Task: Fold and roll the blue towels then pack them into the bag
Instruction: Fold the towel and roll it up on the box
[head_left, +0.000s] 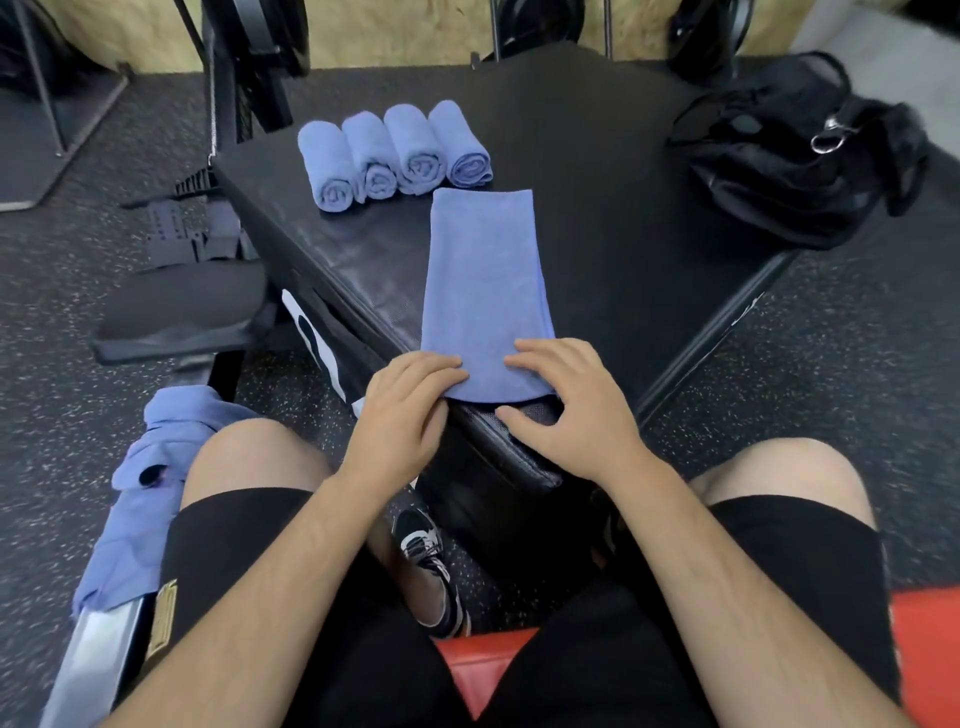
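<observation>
Obs., head view. Folded towel (483, 291): one long blue strip lying flat on the black tabletop (623, 234), running away from me. Its near end sits at the tabletop's near corner and its far end stops just short of the rolled towels.

Left hand (405, 410): on the strip's near-left corner, fingers bent over the top of the cloth. The thumb runs along the edge below. I cannot tell whether this grip pinches the corner or only rests on it.

Right hand (566, 410): on the near-right part of the strip. Grip spread, fingers (545, 358) laid nearly straight on the cloth, thumb held apart and touching the bare tabletop just below the towel's near edge.

Rolled towels (395, 150): four blue rolls side by side, touching, on the far left of the tabletop, spiral ends facing me.

Bag (789, 166): black, slumped at the tabletop's far right corner, well apart from the strip. A metal clip shows on it.

Loose towels (150, 499): a crumpled blue heap beside my left knee, off the tabletop.

Surroundings: dark speckled floor (831, 364); red seat (483, 670) under me, between legs in black shorts; one dark shoe (431, 566) below the tabletop's near corner.
</observation>
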